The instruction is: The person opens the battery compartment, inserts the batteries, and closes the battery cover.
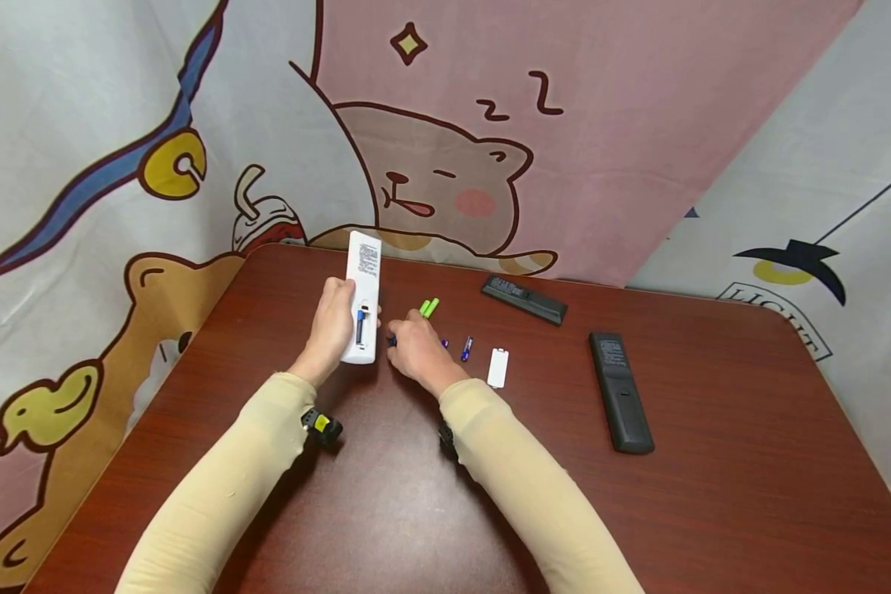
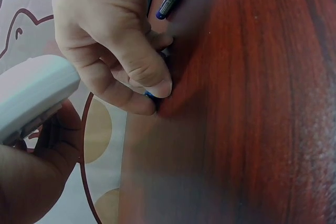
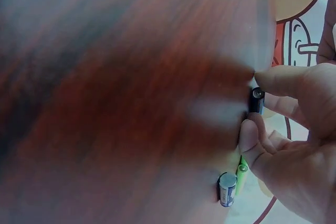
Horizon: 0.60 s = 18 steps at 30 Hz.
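Observation:
A white remote control (image 1: 367, 280) is gripped in my left hand (image 1: 330, 320), its back turned up and the battery compartment uncovered. One blue battery (image 1: 360, 327) lies in that compartment. To its right, my right hand (image 1: 421, 346) is low over the table, thumb and fingers curled round a dark blue battery (image 3: 256, 100); how firmly they hold it is hard to see. Beside this hand lie two green batteries (image 1: 430, 308), a blue-purple battery (image 1: 467, 348) and another one mostly hidden by the hand. A small white battery cover (image 1: 497, 368) is just beyond them.
One black remote (image 1: 523, 299) lies near the back edge of the brown table (image 1: 728, 429). A second black remote (image 1: 621, 393) lies farther right. A cartoon-printed cloth (image 1: 609, 148) hangs behind and along the sides of the table.

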Each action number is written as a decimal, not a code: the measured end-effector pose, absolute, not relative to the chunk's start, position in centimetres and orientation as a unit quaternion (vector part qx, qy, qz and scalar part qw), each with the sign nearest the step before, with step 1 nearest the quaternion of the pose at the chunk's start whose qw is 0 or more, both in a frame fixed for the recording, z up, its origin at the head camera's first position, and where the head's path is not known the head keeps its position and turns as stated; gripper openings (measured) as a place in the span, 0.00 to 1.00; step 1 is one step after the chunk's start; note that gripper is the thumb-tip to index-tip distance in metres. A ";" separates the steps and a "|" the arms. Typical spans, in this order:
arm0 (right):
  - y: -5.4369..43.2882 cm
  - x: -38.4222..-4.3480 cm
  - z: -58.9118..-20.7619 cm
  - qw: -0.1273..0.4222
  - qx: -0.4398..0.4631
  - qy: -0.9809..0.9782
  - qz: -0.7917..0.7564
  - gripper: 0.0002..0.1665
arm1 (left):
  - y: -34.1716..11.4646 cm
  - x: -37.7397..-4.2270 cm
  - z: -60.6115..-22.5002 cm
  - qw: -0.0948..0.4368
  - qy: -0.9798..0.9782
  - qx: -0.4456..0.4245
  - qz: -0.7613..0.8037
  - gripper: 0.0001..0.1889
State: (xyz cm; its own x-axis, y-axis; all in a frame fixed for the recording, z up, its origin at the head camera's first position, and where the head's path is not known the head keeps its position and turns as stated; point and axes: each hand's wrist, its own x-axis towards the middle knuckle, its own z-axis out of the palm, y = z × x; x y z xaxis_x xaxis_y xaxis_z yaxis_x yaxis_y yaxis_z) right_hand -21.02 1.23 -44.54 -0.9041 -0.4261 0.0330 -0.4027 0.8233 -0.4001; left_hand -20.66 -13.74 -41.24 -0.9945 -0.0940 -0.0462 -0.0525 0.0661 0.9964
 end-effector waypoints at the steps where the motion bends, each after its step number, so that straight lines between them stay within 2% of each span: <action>1: 1.2 -21.0 -44.5 0.028 -0.219 0.955 -0.197 0.14 | -13.7 -20.7 -41.2 0.015 -0.731 0.050 -0.681 0.14; 18: 1.6 -20.4 -44.0 0.054 -0.231 0.949 -0.206 0.12 | -13.3 -20.8 -41.1 0.017 -0.729 0.047 -0.683 0.13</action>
